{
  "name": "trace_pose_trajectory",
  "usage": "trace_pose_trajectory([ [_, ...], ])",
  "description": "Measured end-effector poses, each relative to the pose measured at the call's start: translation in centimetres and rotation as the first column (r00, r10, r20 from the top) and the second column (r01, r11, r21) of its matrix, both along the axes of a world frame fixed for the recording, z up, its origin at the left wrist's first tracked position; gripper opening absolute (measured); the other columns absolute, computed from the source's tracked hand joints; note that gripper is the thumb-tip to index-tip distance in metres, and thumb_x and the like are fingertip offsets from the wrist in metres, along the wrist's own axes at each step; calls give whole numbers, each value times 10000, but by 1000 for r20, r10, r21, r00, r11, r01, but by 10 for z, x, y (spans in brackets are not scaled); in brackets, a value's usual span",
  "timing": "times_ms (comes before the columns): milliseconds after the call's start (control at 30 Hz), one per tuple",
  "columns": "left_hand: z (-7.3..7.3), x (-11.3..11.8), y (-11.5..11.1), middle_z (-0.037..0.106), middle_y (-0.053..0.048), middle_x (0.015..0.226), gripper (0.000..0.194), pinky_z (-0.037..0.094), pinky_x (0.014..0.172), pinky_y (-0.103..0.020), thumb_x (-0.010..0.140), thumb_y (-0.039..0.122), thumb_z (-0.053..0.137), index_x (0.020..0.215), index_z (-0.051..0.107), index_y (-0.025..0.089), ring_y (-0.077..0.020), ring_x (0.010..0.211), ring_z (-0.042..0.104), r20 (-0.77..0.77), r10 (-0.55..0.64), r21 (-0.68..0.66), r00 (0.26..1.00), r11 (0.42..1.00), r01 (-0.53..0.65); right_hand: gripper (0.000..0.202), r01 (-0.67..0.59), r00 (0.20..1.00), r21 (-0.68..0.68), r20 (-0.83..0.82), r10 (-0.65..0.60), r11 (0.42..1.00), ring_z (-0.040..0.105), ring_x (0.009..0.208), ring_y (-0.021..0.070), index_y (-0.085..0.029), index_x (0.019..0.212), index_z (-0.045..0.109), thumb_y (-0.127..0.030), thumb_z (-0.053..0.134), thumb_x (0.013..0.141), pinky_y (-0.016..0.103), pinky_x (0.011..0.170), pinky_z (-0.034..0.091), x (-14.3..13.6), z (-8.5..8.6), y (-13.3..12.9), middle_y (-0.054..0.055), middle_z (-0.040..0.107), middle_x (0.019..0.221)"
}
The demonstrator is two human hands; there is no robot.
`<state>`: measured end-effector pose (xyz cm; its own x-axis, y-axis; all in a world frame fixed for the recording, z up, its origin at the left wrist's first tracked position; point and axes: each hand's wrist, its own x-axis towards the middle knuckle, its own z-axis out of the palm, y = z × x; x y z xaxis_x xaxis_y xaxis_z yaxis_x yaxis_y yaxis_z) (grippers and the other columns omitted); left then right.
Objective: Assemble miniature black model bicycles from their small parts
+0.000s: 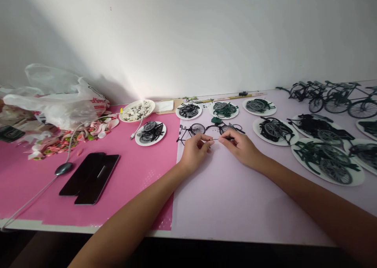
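Note:
My left hand is closed in a pinch, thumb against fingertips, over the lilac part of the table. Facing it, my right hand is also closed, with a thin rod spanning the gap between both sets of fingertips. Something dark shows within my right fingers. What my left fingertips pinch at the rod's end is too small to make out. Just behind my hands lie a black miniature bicycle wheel, dark frame parts and a small green piece. My hands partly hide these parts.
Plates of dark bicycle parts stand along the back and right, with assembled miniature bicycles at the far right. Leftward are a bowl of white pieces, two phones, a cable, pink-green scraps and a plastic bag.

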<state>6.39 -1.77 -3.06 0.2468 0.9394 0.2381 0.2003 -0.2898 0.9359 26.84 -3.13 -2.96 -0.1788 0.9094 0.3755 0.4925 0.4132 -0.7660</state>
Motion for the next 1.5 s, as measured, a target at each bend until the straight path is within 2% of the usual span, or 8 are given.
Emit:
trace_pose_trajectory([
  [300, 4, 0, -5, 744, -10, 792, 111, 502, 645, -261, 914, 309, 697, 914, 682, 199, -135, 620, 687, -57, -40, 21, 998, 999, 41, 458, 13, 999, -73, 48, -9, 997, 541, 608, 174, -223, 784, 659, -546, 452, 1035, 299, 556, 397, 4, -1, -3, 9, 613, 664],
  [433, 4, 0, -5, 769, -35, 891, 110, 502, 648, -266, 911, 303, 698, 921, 686, 194, -132, 627, 691, -42, -53, 24, 998, 998, 54, 323, -55, 998, -110, 21, 57, 992, 539, 639, 163, -229, 882, 653, -493, 519, 1012, 286, 563, 408, 1, 2, -5, 5, 644, 768],
  [567, 4, 0, -5, 758, -30, 849, 109, 497, 642, -265, 909, 299, 700, 925, 689, 191, -132, 616, 683, -27, -47, 18, 998, 999, 48, 182, -83, 996, -106, -28, 80, 991, 568, 724, 163, -233, 915, 594, -408, 597, 964, 277, 625, 440, -1, 2, -5, 9, 642, 854],
  [833, 4, 0, -5, 733, -12, 772, 112, 496, 639, -253, 915, 293, 686, 944, 691, 185, -132, 614, 680, -53, -57, 26, 997, 998, 58, 375, -83, 996, -115, 21, 86, 990, 406, 603, 141, -225, 722, 446, -447, 509, 1017, 287, 556, 315, 0, 3, -6, -34, 430, 661],
  [1000, 5, 1, -5, 749, -27, 917, 79, 492, 628, -243, 920, 266, 667, 941, 682, 191, -112, 619, 675, -71, -24, 51, 997, 998, 27, 350, -50, 996, 23, 71, 48, 998, 472, 667, 171, -226, 694, 487, -391, 558, 994, 317, 618, 365, 0, 1, -3, -11, 491, 689],
  [1200, 6, 1, -3, 735, -24, 920, 54, 494, 630, -239, 926, 243, 652, 934, 652, 189, -109, 627, 666, -72, 97, 51, 993, 994, -94, 121, -48, 983, 206, 183, 10, 977, 561, 927, 256, -242, 827, 645, -294, 647, 936, 404, 845, 468, 2, -6, 4, 45, 656, 834],
  [1333, 8, 1, -4, 735, -36, 941, 66, 499, 626, -240, 925, 246, 659, 947, 651, 184, -112, 632, 672, -41, 163, 22, 986, 987, -162, 45, -62, 961, 240, 275, -7, 969, 542, 997, 293, -248, 864, 683, -254, 680, 908, 457, 907, 470, 3, -11, 8, 59, 695, 877],
  [1500, 8, 1, -4, 736, -33, 945, 92, 510, 629, -241, 929, 269, 667, 965, 655, 185, -108, 623, 675, -29, 124, 20, 992, 992, -124, 57, -18, 951, 281, 302, -71, 960, 542, 1031, 316, -240, 961, 700, -268, 686, 913, 473, 907, 472, 2, -15, 9, 80, 717, 940],
])
